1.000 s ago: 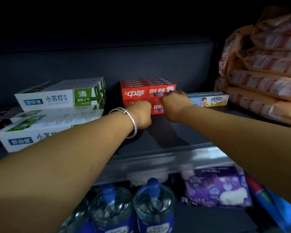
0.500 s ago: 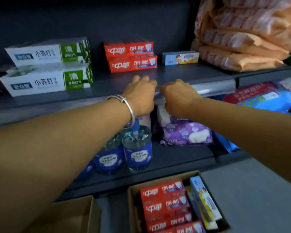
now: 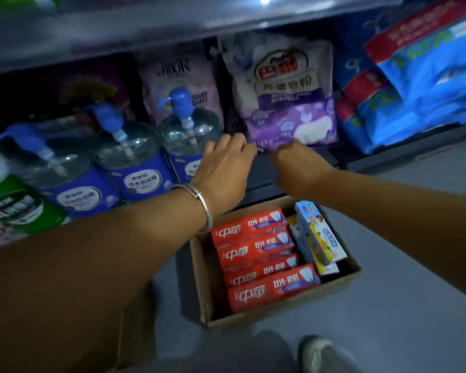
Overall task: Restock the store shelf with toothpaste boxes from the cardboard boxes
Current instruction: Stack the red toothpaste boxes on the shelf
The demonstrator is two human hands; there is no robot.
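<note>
On the grey floor (image 3: 388,305) at 6 o'clock, below the shelving, sits an open cardboard box (image 3: 205,289). Inside it: four red toothpaste boxes (image 3: 264,259) lying flat, stacked in a row toward the viewer, white tooth graphic at each right end. At their 3 o'clock side, touching them, blue-and-yellow toothpaste boxes (image 3: 319,235) stand on edge, tilted. Both arms reach forward over the box. Left hand (image 3: 223,173) at centre frame, back of hand up, fingers curled loosely under, holding nothing visible; silver bangle (image 3: 199,203) on its wrist. Right hand (image 3: 299,170) just beside it at 3 o'clock, a small gap between the two, fingers bent down and away, nothing visible in its grasp; fingertips hidden, so whether they touch the shelf edge cannot be told. Lower shelf (image 3: 374,162) behind hands. At 10 o'clock, three clear pump bottles (image 3: 135,157) with blue tops and blue labels. At 12 o'clock, a purple-and-white bag (image 3: 288,98). At 2 o'clock, blue and red packs (image 3: 420,84). Green container (image 3: 16,203) at 9 o'clock. A shoe (image 3: 323,354) at the bottom edge.
</note>
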